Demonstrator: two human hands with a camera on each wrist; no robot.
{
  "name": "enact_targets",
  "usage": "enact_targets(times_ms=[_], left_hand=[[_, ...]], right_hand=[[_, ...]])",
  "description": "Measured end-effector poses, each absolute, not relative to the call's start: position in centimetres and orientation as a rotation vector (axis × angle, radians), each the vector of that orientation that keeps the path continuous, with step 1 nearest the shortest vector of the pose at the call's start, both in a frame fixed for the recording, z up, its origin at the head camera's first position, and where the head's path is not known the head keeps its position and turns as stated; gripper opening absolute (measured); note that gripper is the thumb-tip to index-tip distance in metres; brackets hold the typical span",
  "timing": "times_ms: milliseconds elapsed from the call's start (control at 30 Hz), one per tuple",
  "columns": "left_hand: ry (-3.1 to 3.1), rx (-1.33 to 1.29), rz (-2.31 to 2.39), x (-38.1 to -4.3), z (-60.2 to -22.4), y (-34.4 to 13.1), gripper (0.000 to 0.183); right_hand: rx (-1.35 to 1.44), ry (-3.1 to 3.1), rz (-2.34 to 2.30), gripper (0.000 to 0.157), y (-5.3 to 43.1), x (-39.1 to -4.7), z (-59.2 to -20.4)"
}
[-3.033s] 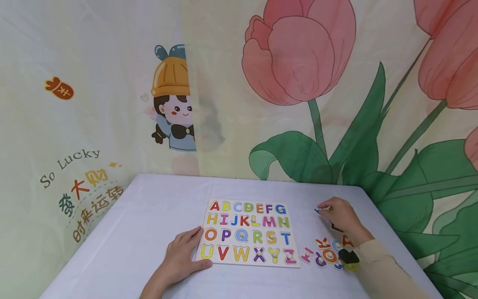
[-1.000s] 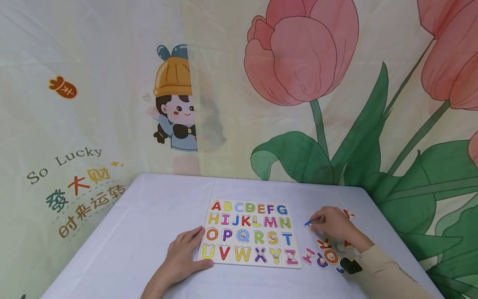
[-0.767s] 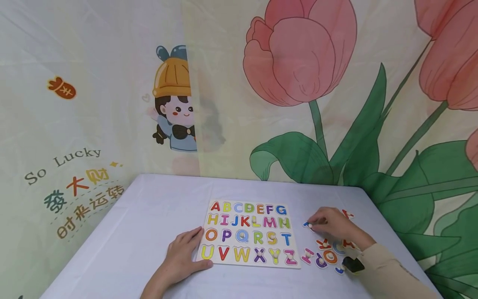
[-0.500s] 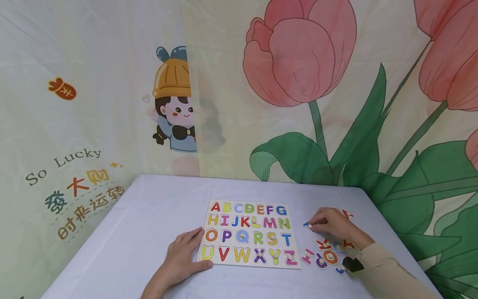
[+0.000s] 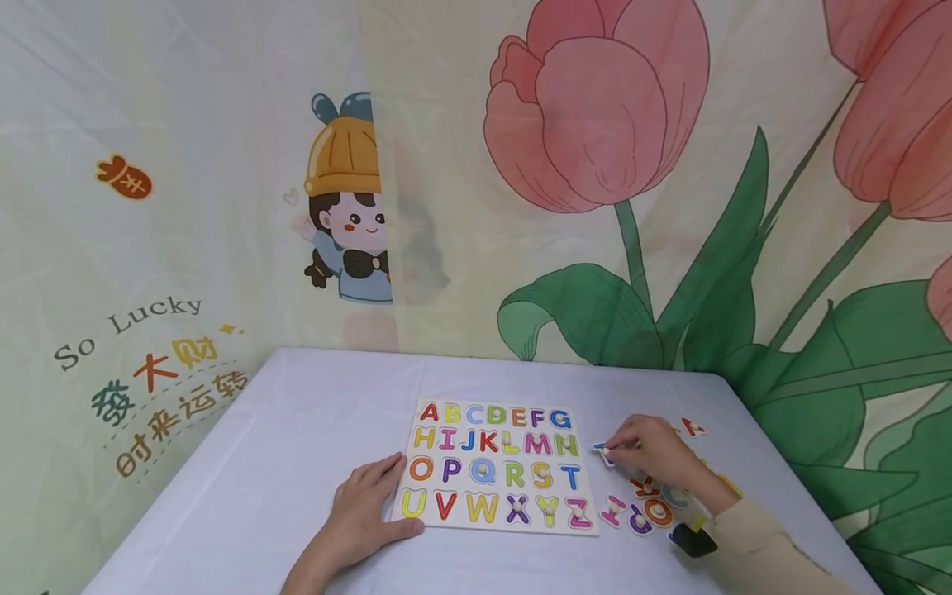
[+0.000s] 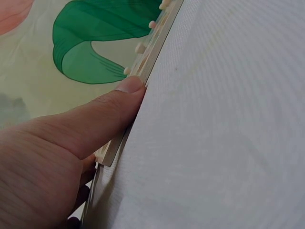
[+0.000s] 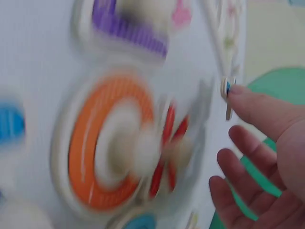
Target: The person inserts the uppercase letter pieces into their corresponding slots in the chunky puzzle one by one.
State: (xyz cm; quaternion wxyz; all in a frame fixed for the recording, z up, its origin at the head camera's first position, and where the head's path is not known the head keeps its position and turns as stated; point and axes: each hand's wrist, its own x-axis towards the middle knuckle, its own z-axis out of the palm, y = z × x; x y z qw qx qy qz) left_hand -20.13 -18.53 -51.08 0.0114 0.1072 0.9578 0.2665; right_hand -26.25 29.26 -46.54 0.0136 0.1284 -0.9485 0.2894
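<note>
Firstly, one beige sleeve (image 5: 773, 541), on the right arm, with a black block (image 5: 694, 540) at the wrist. One left hand (image 5: 364, 506), bare, fingers straight and spread; thumb laid on the near edge of the letter board, fingertips against its side edge. Loose letter pieces, closely grouped on the near side of the right hand, several with knobs: one pink piece (image 5: 612, 511), one purple piece (image 5: 640, 521), one orange O (image 5: 657, 512), one red K (image 5: 642, 486), one pale blue piece (image 5: 674, 496) partly behind the forearm. One right hand (image 5: 658, 449), bare, well apart from the left; fingertips clamped on one blue piece (image 5: 601, 451), other fingers loosely bent. Said piece sits just beside the board, between it and the right hand; contact with the table cannot be told. One letter board (image 5: 461, 455), pale, between the hands, printed A to Z in four rows; Q, S, X, Y and Z among those bearing knobs. One red piece (image 5: 692, 426), just beyond the right hand. One white-covered table (image 5: 297, 438), beneath both hands. Wall hangings, farthest: one cartoon figure (image 5: 349, 207) beyond the left hand; one pink tulip (image 5: 602, 116) beyond the right.
</note>
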Motion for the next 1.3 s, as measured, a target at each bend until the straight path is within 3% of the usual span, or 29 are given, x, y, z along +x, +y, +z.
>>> enact_targets(times_ms=[467, 1300], left_hand=[[2.988, 0.334, 0.831, -20.1, -51.2, -18.5, 0.111], [2.982, 0.322, 0.866, -20.2, -51.0, -18.4, 0.111]], right_hand=[[0.288, -2.965, 0.937, 0.01, 24.4, -23.9, -46.4], [0.177, -2.957, 0.848, 0.01, 21.9, -23.1, -47.4]])
